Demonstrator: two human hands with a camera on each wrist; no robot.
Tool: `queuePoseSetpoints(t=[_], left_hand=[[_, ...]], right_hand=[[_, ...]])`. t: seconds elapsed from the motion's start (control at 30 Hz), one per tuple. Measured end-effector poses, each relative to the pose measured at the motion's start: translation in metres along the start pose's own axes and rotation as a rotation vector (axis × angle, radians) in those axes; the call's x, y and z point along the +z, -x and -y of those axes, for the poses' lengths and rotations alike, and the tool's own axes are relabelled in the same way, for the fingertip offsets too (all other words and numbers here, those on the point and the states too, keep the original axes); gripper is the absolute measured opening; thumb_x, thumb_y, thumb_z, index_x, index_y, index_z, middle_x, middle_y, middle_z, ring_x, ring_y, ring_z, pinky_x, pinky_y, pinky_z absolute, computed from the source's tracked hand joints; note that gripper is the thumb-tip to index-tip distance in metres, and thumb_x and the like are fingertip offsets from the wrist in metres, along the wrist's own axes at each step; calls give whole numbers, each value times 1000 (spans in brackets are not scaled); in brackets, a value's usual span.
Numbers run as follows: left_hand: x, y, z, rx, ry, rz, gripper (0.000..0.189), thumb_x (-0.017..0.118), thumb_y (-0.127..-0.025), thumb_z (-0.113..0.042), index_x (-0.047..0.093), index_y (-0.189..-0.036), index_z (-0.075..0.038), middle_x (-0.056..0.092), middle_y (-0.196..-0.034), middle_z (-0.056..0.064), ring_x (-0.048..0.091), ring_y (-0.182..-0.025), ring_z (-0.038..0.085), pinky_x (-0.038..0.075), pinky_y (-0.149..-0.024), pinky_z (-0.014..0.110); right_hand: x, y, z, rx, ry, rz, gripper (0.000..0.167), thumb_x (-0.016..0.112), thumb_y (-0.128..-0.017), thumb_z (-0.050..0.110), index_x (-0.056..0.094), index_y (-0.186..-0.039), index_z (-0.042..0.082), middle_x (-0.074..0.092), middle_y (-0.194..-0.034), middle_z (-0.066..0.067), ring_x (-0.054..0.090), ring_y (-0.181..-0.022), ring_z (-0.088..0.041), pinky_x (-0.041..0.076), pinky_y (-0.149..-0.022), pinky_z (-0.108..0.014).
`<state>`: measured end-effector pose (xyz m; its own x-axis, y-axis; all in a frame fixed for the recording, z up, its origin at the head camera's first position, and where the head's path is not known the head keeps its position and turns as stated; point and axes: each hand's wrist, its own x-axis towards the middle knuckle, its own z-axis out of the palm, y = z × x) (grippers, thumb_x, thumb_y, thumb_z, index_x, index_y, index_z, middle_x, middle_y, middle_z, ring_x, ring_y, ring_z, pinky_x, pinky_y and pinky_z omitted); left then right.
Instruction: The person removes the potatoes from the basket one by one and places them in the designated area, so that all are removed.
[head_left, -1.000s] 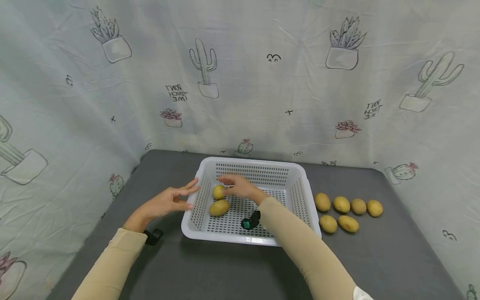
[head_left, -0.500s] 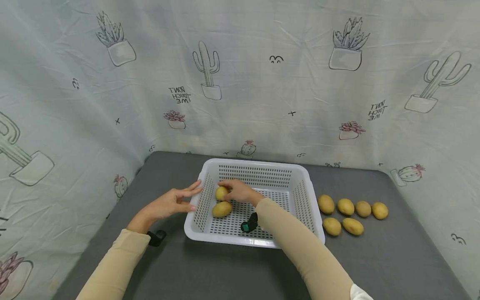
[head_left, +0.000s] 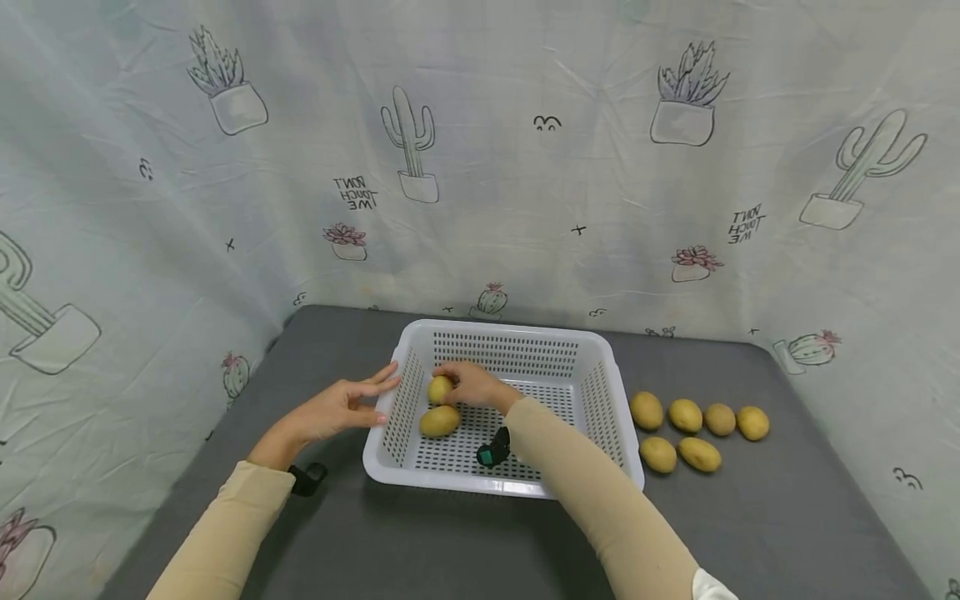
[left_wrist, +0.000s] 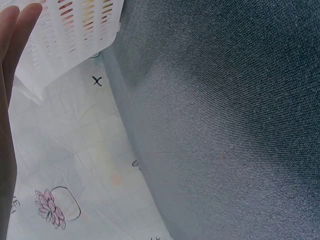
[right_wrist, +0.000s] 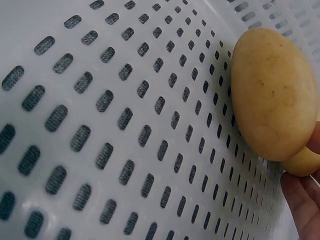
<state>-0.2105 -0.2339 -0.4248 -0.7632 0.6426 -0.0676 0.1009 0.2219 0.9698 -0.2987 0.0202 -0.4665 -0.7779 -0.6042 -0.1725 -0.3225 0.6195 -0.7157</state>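
Note:
A white perforated plastic basket (head_left: pixel 450 484) sits on the dark table, with two potatoes at its left end. My right hand (head_left: pixel 477 387) reaches inside and grips the rear potato (head_left: pixel 439 390) between thumb and fingers. Just in front of it lies the other potato (head_left: pixel 440 421), which looms large in the right wrist view and partly covers the held potato (right_wrist: pixel 301 163) there. Against the basket's left rim rest the extended fingers and thumb of my left hand (head_left: pixel 330 412). In the left wrist view those fingers (left_wrist: pixel 22 35) show beside the slotted basket wall (left_wrist: pixel 72 37).
Several potatoes (head_left: pixel 686 416) lie in two rows on the table right of the basket. A pale curtain (head_left: pixel 480 167) printed with cacti hangs behind and along both sides of the dark tabletop (head_left: pixel 450 550). Each wrist wears a small black camera.
My right hand has come down onto the rear potato, and its fingers have closed around it. The left hand stays at the basket's left rim.

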Motion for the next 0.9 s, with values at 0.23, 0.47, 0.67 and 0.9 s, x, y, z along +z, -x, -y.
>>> queuePoseSetpoints(t=[0.23,0.47,0.67,0.9], left_hand=[[0,0,1,1,-4,-1,69,63,-91,-10,25,-146,3,-6,-160,9,47,-124,40,51,-89,27],[0,-1,2,1,0,-6,69,64,-90,-9,25,-146,3,-6,-160,8,41,-128,41,51,-90,28],[-1,0,2,0,9,-2,69,63,-90,-8,24,-146,3,-6,-160,8,45,-126,38,51,-89,29],[-1,-1,-1,-6,11,-2,69,63,-91,-9,24,-147,3,-7,-160,8,43,-127,42,50,-90,28]], right_hand=[[-2,2,0,8,-22,4,47,69,-85,10,56,-131,11,59,-126,-5,55,-111,-19,45,-96,-34],[-6,3,0,22,-9,-2,50,70,-85,13,55,-133,11,58,-129,-6,55,-113,-19,44,-97,-34],[-12,4,-1,-3,-42,-24,52,72,-84,12,55,-133,8,57,-133,-7,54,-119,-22,43,-101,-35],[-22,7,2,-44,-63,-43,52,70,-84,12,55,-134,8,57,-132,-7,51,-124,-24,42,-102,-37]])
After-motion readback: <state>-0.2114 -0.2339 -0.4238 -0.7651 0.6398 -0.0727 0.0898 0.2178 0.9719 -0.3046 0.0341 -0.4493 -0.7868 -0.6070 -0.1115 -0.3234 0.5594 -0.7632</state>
